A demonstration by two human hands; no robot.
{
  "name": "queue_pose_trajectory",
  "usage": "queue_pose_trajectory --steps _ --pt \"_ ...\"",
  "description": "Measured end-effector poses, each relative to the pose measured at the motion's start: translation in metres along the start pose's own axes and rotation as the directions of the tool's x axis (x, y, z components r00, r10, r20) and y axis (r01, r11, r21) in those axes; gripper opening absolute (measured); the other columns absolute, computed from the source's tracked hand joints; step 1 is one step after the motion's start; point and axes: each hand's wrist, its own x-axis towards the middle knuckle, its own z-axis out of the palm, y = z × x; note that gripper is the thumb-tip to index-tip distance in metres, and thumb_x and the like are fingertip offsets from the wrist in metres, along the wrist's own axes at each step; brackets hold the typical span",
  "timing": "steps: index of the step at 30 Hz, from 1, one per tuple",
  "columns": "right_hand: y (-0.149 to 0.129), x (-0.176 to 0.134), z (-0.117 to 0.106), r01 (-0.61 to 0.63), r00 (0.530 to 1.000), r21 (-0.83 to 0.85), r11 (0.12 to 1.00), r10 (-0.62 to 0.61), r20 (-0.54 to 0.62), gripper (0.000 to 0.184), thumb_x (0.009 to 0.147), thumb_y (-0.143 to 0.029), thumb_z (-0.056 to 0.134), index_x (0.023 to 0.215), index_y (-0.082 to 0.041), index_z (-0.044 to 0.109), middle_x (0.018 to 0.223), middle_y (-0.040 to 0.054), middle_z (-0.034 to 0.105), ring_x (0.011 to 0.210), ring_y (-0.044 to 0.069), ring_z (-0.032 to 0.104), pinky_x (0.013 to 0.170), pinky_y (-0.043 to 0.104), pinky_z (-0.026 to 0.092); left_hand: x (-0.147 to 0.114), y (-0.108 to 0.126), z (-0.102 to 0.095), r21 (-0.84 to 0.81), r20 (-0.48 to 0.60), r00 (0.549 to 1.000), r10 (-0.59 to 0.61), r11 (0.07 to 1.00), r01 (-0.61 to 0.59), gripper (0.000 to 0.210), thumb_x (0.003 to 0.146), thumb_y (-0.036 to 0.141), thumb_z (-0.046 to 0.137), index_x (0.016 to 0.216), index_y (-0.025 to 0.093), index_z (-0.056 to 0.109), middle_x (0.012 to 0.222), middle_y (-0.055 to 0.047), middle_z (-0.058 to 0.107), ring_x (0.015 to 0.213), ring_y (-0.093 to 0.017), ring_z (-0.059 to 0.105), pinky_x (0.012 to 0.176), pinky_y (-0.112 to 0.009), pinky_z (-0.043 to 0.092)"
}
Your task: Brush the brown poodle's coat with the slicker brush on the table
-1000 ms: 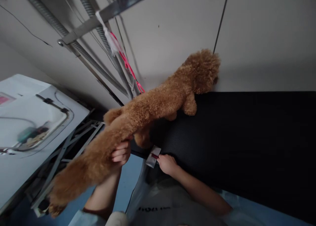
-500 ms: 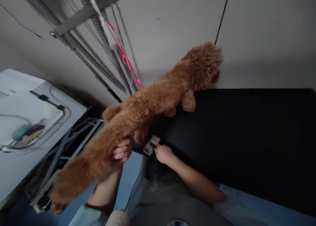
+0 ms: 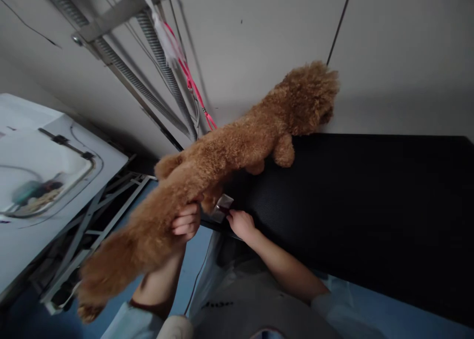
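A dog with curly brown fur (image 3: 237, 141) stands on the black grooming table (image 3: 363, 206), its head toward the upper right. Its fluffy rear part, which looks like a stretched-out hind leg, reaches past the table edge to the lower left. My left hand (image 3: 187, 221) is closed around the fur there, its fingers curled and partly sunk in. In my right hand (image 3: 241, 224) is a slicker brush (image 3: 223, 207) with a dark red handle and a flat silver head. The brush head is right beside a lower leg (image 3: 211, 197); whether they touch I cannot tell.
A metal arm (image 3: 122, 16) with a pink cord (image 3: 194, 87) hangs at the upper left beside grey corrugated hoses (image 3: 159, 62). Left stands a white tub (image 3: 107, 151) on a metal frame. A pale wall (image 3: 281, 28) runs behind the dog.
My right hand has moved the slicker brush slightly up and left, closer to the dog's lower leg. My left hand keeps its hold, and the view has shifted a little.
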Motion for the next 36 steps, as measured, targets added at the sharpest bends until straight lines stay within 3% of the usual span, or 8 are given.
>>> queue_pose_trajectory --steps 5,10,14,21,26,31,34,36 --pt "0.015 -0.008 0.001 -0.087 0.996 -0.003 0.996 0.087 0.036 0.034 0.093 -0.035 0.041 0.103 -0.017 0.068 0.096 0.0166 0.071 0.091 0.027 0.067 0.077 0.033 0.046 0.001 0.003 0.0 -0.167 0.138 0.965 -0.224 0.955 0.245 0.028 0.097 0.026 0.022 0.086 0.018 0.046 0.045 0.008 0.046 0.021 -0.004 0.037 0.022 -0.01 0.025" --pt "0.006 -0.001 0.004 0.062 0.998 0.128 0.99 -0.064 0.013 0.036 0.095 -0.028 0.034 0.119 -0.022 0.06 0.108 0.0104 0.069 0.1 0.021 0.065 0.081 0.027 0.044 0.003 -0.001 0.005 -0.252 0.215 0.946 -0.241 0.923 0.292 0.026 0.096 0.024 0.023 0.088 0.017 0.046 0.048 0.006 0.05 0.025 -0.004 0.043 0.023 -0.008 0.027" --pt "0.014 -0.005 0.007 -0.005 0.996 0.077 0.997 -0.002 0.093 0.035 0.093 -0.029 0.037 0.099 -0.016 0.07 0.097 0.0161 0.071 0.091 0.026 0.067 0.076 0.031 0.045 0.005 0.0 0.004 -0.186 0.195 0.933 -0.303 0.922 0.339 0.025 0.096 0.024 0.024 0.084 0.018 0.046 0.046 0.008 0.047 0.021 -0.004 0.039 0.021 -0.009 0.024" --pt "0.005 -0.009 0.004 0.046 0.998 0.113 0.992 -0.052 0.043 0.038 0.096 -0.031 0.032 0.111 -0.023 0.065 0.108 0.0099 0.07 0.101 0.021 0.065 0.082 0.027 0.044 0.002 0.002 0.004 -0.153 0.149 0.965 -0.215 0.959 0.237 0.033 0.098 0.025 0.018 0.087 0.017 0.047 0.045 0.007 0.047 0.021 -0.004 0.038 0.022 -0.008 0.025" --pt "0.006 -0.013 0.004 0.033 0.993 0.085 0.996 -0.042 0.112 0.034 0.092 -0.032 0.04 0.093 -0.018 0.071 0.095 0.0137 0.072 0.092 0.024 0.067 0.078 0.03 0.045 0.003 0.003 0.003 -0.132 0.18 0.954 -0.238 0.956 0.263 0.031 0.098 0.023 0.019 0.088 0.016 0.047 0.045 0.008 0.046 0.021 -0.003 0.038 0.021 -0.008 0.025" --pt "0.0 -0.007 0.011 0.074 0.996 0.227 0.971 -0.084 0.033 0.033 0.094 -0.03 0.036 0.108 -0.02 0.065 0.108 0.0099 0.069 0.1 0.02 0.064 0.081 0.026 0.045 0.0 0.004 -0.001 -0.109 0.039 0.993 -0.114 0.987 0.118 0.03 0.098 0.022 0.021 0.086 0.017 0.047 0.045 0.008 0.048 0.021 -0.003 0.04 0.021 -0.006 0.022" --pt "0.006 -0.009 0.015 0.054 0.971 0.286 0.957 -0.117 0.209 0.028 0.091 -0.027 0.04 0.092 -0.017 0.067 0.082 0.0073 0.072 0.067 0.016 0.067 0.061 0.023 0.047 -0.001 0.007 -0.004 -0.122 0.029 0.985 -0.169 0.978 0.171 0.026 0.098 0.021 0.025 0.087 0.017 0.048 0.046 0.007 0.05 0.021 -0.003 0.04 0.021 -0.006 0.022" --pt "0.008 -0.005 0.011 0.07 0.905 0.369 0.927 -0.215 0.368 0.027 0.089 -0.026 0.041 0.083 -0.015 0.066 0.068 0.0034 0.068 0.047 0.011 0.059 0.049 0.021 0.043 0.0 0.01 -0.007 -0.137 0.063 0.975 -0.213 0.966 0.22 0.024 0.097 0.021 0.027 0.088 0.017 0.049 0.047 0.007 0.051 0.022 -0.003 0.041 0.02 -0.007 0.022"
